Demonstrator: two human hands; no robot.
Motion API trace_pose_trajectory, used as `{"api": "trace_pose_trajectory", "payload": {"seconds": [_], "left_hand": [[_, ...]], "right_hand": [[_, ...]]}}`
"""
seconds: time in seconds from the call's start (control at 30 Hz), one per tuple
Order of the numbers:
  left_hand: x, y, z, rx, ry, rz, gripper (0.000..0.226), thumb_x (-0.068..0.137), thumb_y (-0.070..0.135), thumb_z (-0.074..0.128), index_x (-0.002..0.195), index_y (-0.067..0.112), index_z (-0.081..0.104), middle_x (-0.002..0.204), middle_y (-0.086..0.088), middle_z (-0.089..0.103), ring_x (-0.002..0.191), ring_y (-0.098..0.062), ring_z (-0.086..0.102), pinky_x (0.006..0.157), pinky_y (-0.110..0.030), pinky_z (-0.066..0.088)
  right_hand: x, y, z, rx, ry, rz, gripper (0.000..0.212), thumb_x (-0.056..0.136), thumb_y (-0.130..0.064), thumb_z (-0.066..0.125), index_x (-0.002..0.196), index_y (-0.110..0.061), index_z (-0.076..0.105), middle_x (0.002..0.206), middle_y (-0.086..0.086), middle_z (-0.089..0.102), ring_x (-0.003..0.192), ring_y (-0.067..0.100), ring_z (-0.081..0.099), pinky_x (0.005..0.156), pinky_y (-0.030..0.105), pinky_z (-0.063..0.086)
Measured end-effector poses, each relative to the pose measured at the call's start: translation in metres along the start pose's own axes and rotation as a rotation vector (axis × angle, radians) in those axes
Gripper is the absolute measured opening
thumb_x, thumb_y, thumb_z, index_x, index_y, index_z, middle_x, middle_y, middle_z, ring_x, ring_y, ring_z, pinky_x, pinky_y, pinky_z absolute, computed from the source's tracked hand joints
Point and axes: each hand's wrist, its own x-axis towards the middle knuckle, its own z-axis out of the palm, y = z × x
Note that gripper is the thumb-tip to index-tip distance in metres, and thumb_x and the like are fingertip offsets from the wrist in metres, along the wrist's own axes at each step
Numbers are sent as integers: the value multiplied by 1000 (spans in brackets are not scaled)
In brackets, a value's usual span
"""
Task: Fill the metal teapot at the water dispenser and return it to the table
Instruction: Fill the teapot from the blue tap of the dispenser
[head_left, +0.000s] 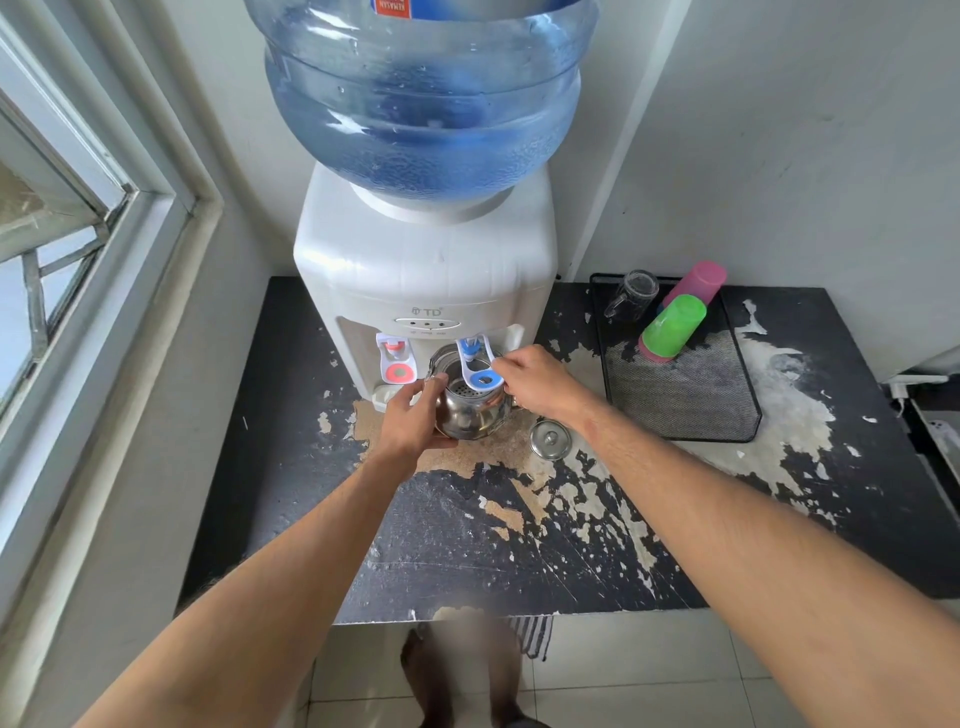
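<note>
The shiny metal teapot (470, 410) is held open-topped under the blue tap (479, 370) of the white water dispenser (423, 280); its strainer shows inside. My left hand (415, 418) grips the teapot's left side. My right hand (537, 382) holds the blue tap lever with its fingertips. The teapot's round metal lid (550, 440) lies on the black table (363, 545) just right of the pot. Whether water runs I cannot tell.
A red tap (396, 358) sits left of the blue one. A black mesh tray (685, 395) at the right holds a glass mug (631, 301) and stacked green and pink cups (675, 325). A window frame (104, 249) lines the left.
</note>
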Motion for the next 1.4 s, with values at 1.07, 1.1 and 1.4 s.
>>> {"api": "trace_pose_trajectory", "payload": {"seconds": [1.07,1.1,1.4], "left_hand": [[17,-26,1,53,-7,-3,43,98,43,66,132,21,53,102,-17,73,74,-20,80,59,-37,64],[17,-26,0,54,-6,-9,41,98,42,66,131,22,53,103,-17,73,75,-20,80,60,-38,64],[11,-48,-6,123,-10,-58,35,97,35,65,126,20,52,106,-12,73,75,-22,80,63,-45,66]], "right_hand": [[5,41,47,-237,267,-113,14,103,-24,62,105,-18,74,87,-5,75,54,-2,57,39,8,33],[4,41,46,-237,287,-104,13,103,-24,62,105,-18,73,86,-6,74,52,-3,54,37,8,31],[8,48,48,-201,221,34,16,103,-31,60,109,-16,60,91,-9,58,75,10,61,57,27,50]]}}
